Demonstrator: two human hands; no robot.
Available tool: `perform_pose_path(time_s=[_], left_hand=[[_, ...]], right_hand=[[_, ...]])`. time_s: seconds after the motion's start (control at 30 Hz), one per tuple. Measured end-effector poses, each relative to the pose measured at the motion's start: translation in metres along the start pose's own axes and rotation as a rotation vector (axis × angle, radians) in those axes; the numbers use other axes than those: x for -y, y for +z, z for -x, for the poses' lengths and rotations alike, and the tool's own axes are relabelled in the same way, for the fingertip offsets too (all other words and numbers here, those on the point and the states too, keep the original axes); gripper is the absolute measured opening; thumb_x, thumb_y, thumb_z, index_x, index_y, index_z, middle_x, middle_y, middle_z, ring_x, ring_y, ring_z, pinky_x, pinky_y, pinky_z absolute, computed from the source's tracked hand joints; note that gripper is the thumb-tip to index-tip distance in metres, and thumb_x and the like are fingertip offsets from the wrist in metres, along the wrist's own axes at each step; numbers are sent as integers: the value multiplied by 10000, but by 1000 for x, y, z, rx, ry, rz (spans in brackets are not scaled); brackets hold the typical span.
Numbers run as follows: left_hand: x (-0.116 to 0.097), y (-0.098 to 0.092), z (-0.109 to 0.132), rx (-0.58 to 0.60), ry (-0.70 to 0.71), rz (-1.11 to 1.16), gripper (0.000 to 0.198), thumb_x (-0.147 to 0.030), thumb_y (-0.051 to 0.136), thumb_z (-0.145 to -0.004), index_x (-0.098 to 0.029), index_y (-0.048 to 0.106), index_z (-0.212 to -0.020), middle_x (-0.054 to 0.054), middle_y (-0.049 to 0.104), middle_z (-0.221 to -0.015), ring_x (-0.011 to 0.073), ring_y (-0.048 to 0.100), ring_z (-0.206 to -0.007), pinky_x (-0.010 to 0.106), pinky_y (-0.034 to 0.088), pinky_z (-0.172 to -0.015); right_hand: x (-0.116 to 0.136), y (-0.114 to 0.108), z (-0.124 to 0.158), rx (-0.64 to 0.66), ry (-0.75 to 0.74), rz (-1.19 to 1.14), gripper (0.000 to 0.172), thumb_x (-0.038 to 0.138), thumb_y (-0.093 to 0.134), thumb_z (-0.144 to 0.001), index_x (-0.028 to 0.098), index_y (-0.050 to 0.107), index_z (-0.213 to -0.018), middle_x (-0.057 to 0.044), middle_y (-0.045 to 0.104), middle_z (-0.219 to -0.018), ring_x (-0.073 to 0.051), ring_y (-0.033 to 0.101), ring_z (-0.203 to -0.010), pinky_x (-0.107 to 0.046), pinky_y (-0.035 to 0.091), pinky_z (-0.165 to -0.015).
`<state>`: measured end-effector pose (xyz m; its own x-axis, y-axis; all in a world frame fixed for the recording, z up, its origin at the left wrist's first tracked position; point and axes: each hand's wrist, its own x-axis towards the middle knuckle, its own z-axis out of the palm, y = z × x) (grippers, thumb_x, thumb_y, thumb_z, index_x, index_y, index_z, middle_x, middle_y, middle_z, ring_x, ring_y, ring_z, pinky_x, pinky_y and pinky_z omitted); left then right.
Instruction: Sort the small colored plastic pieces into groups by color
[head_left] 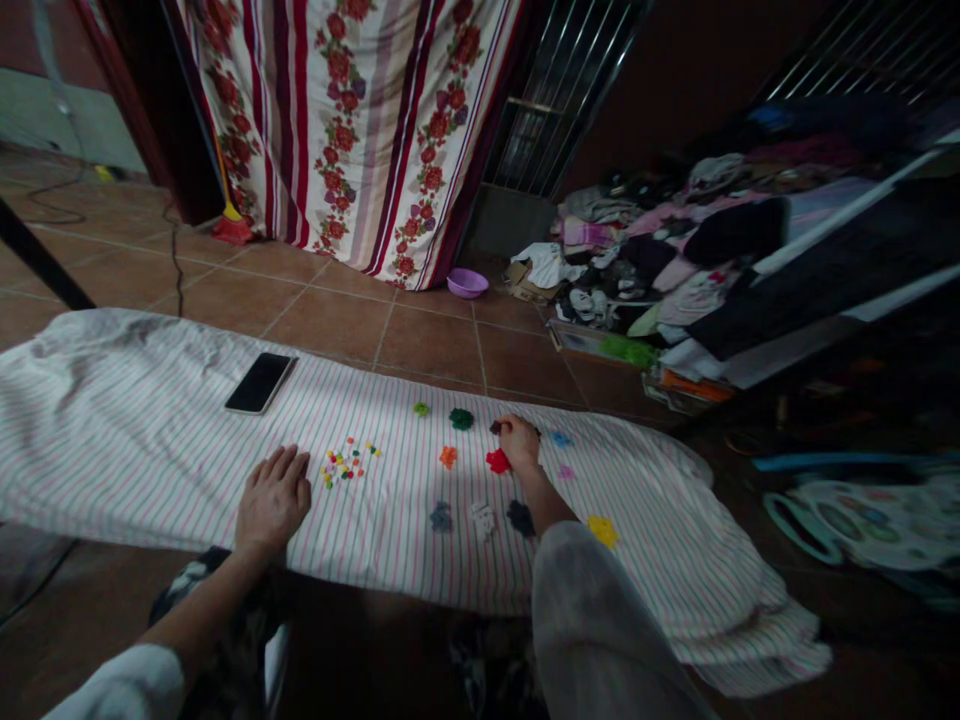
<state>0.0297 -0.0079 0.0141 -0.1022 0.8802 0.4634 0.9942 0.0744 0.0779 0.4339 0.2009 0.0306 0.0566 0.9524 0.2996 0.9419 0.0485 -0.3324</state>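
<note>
Left hand, head view: the left hand (274, 495) lies palm down on the long white cloth with thin pink and green stripes (360, 400), fingers almost straight and close together.
Mixed bits: a scatter of tiny red, yellow, orange and green bits (351, 462) lies just right of that hand, apart from it.
Right hand: the right hand (519, 443) is over the small dark brown pile (496, 428), fingers bent down; I cannot tell if they pinch a bit.
Beside it: the small bright red pile (497, 461) is on the near side, the small light blue pile (561, 439) to the right.
Near row: a grey pile (441, 517), a white pile (483, 520) and a black pile (520, 518).
Phone: the flat black phone (260, 383) lies beyond the left hand.
Floor: a round purple bowl (467, 284) sits by the flowery striped curtain (345, 120).
</note>
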Motion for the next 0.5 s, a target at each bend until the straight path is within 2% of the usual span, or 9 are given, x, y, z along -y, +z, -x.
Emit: perform_pose_path(time_s=[0.27, 0.5], left_hand=[[-1, -2, -1, 12, -16, 8, 394, -228, 398, -874, -126, 652, -1157, 141, 636, -1274, 300, 541, -1233, 449, 393, -1030], [-2, -3, -1, 38, -32, 19, 401, -227, 406, -876, -123, 647, -1179, 146, 621, -1296, 306, 523, -1252, 464, 385, -1040]], right_hand=[[6, -7, 3, -21, -21, -12, 286, 91, 435, -799, 179, 706, -812, -70, 714, -863, -205, 659, -855, -305, 478, -810], [33, -10, 11, -45, -86, -110, 272, 120, 441, -807, 169, 707, -844, -92, 708, -898, -218, 622, -875, -334, 456, -852]])
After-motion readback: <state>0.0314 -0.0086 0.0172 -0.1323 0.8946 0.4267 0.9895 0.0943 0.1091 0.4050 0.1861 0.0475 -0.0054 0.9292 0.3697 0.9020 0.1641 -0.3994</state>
